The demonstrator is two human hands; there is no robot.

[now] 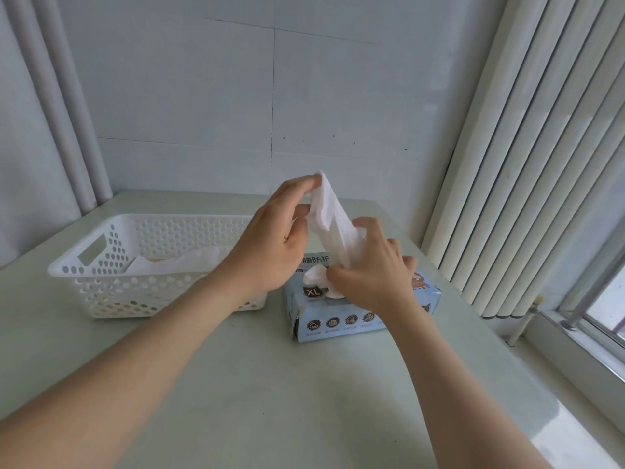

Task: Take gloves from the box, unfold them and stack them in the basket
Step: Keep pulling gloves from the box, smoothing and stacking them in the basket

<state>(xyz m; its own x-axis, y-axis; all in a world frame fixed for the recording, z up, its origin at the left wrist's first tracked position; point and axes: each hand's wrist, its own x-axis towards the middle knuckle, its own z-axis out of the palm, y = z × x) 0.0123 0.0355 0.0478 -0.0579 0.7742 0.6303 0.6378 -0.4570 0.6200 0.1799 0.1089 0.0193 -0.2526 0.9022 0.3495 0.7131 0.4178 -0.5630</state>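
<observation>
On pale green tabletop (270, 384), white perforated plastic basket (64, 269) sat just L of pale blue cardboard glove box (341, 321). In basket lay flat white glove (176, 262). Above box hung crumpled white glove (333, 214).

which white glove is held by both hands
The glove stretched upright above the box: left hand pinches its top, right hand grips its bottom. Another glove lies in the basket; a third pokes from the box.
</observation>
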